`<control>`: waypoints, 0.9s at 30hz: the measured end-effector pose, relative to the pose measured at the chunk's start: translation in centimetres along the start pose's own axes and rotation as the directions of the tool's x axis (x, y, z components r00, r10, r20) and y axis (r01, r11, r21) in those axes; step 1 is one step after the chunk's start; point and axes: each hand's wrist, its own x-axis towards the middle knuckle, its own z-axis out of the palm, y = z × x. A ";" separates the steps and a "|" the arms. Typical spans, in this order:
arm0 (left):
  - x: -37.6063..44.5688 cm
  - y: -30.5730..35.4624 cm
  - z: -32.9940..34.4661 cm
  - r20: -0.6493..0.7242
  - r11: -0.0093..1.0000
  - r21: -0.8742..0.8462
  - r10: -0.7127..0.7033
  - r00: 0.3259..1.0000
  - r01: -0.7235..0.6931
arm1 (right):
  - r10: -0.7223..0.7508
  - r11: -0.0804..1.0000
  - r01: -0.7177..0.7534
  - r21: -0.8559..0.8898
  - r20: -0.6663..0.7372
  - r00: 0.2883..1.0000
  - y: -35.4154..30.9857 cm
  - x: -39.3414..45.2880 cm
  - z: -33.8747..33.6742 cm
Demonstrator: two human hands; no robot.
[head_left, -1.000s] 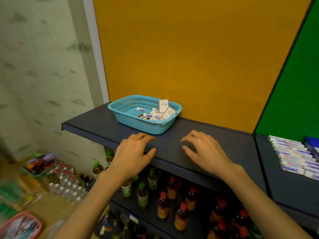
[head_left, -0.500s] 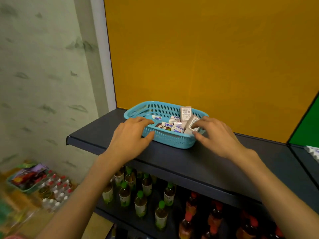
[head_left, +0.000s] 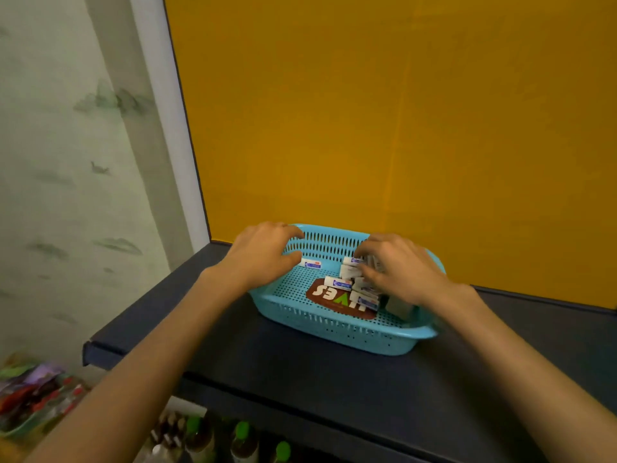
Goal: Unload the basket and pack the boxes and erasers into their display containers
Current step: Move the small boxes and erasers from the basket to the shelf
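A turquoise slotted basket (head_left: 337, 332) stands on the dark shelf (head_left: 300, 372) against the orange back panel. Inside lie several small white erasers with blue labels, one near the left wall (head_left: 311, 263) and one in the middle (head_left: 339, 283), plus small grey boxes (head_left: 397, 307) piled at the right. My left hand (head_left: 263, 253) clasps the basket's left rim, fingers over the edge and thumb inside. My right hand (head_left: 400, 272) reaches into the right side, its fingers and thumb pinched around small boxes (head_left: 365, 262) on top of the pile. A brown printed label (head_left: 329, 297) covers the basket floor.
The orange panel (head_left: 400, 128) rises right behind the basket. The shelf's left end (head_left: 90, 349) drops off beside a pale patterned wall. Bottles with green caps (head_left: 242, 429) stand on the shelf below. A tray of packets (head_left: 30, 396) sits at lower left.
Both hands have moved from the shelf's front edge up to the basket. The left now holds its rim and the right has reached into the pile. The view has come closer.
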 end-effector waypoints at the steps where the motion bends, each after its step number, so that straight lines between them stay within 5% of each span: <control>1: 1.0 -0.3 0.5 0.024 1.000 0.013 0.025 0.999 -0.025 | 0.003 1.000 -0.003 -0.006 0.016 1.000 0.0 0.5 0.2; 9: 8.0 -2.4 5.1 0.201 0.983 -0.005 0.183 0.962 -0.186 | 0.057 0.998 -0.059 0.004 0.167 0.984 -0.4 3.9 1.6; 16: 11.9 -2.6 7.6 0.394 0.927 0.075 0.312 0.865 -0.369 | 0.112 0.993 -0.097 -0.062 0.303 0.947 -1.3 6.4 3.2; 27: 12.7 -3.6 9.6 0.476 0.885 -0.044 0.427 0.769 -0.464 | 0.158 0.980 -0.098 -0.173 0.380 0.912 -2.2 7.3 6.3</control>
